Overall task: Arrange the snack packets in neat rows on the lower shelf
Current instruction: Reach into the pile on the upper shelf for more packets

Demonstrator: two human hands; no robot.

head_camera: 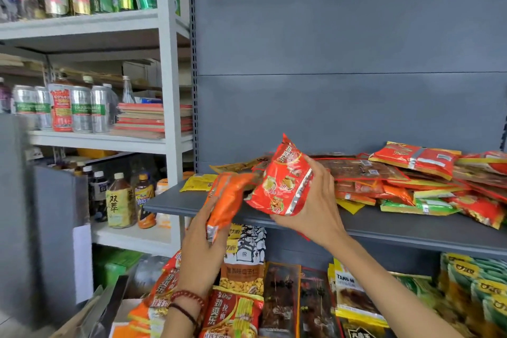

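Two packets in hand.
Left hand: fingers curled round orange packet, blurred, held slanting across front edge of grey shelf.
Right hand: grasping red packet by its right side, packet tilted, just above shelf front.
Loose pile of packets: same shelf, right of and behind right hand, overlapping, unsorted.
Yellow packet: flat on shelf, above left hand.
Standing packets: side by side, below both hands.
Drink bottles: left of left hand, on white rack.

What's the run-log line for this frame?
left hand: holds orange snack packet | right hand: holds red snack packet | both held at grey shelf front edge | loose packet pile on it
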